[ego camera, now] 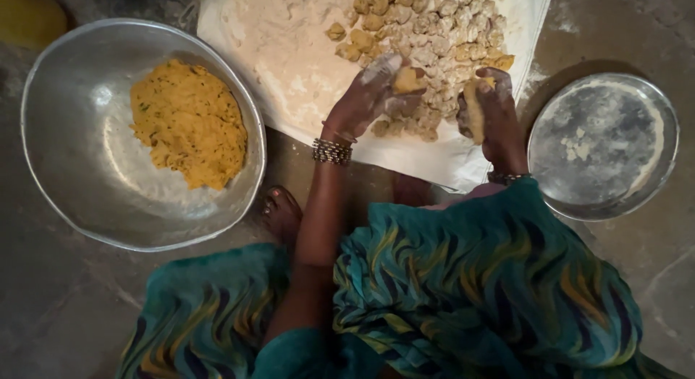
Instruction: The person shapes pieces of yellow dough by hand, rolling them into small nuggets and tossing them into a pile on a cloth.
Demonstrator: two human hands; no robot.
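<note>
The left hand (373, 97) pinches 1 dough ball (407, 80) above the cloth (434, 158); the right hand (492, 107) grips dough (474, 111). Bowl (79, 191) left, plate (637, 183) right.

hands: 2, left hand (365, 97), right hand (491, 107) | metal bowls: 1 (58, 191) | metal plates: 1 (651, 176) | white cloths: 1 (427, 158) | big dough masses: 1 (188, 122) | small dough pieces: too many to count (434, 31)

Yellow-orange dough (190, 122), flecked green, is lying in a dull silver bowl (65, 169). Pale yellow dough pieces (427, 31) are sitting on a floury white cloth (434, 158). The dress (478, 278) is showing teal with wavy yellow and dark blue streaks. The plate (630, 198) is grey, dusted white.
</note>
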